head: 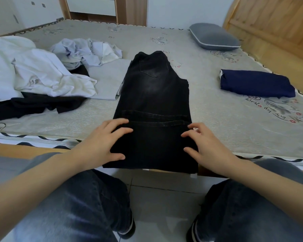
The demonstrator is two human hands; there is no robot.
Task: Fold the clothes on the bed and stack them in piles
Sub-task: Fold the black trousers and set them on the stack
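Black jeans (154, 109) laid lengthwise on the bed (217, 109), near end overhanging its edge. Left hand (103, 142) and right hand (205, 145) spread flat, pressing the jeans' sides. Folded navy garment (255, 83) off right, unfolded white clothes (33, 70) left.

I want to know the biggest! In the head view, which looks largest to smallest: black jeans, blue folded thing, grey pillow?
1. Black jeans, clearly largest, though nearest the camera.
2 and 3. Folded navy garment and grey pillow look alike; the pillow lies farther away, so no ranking.
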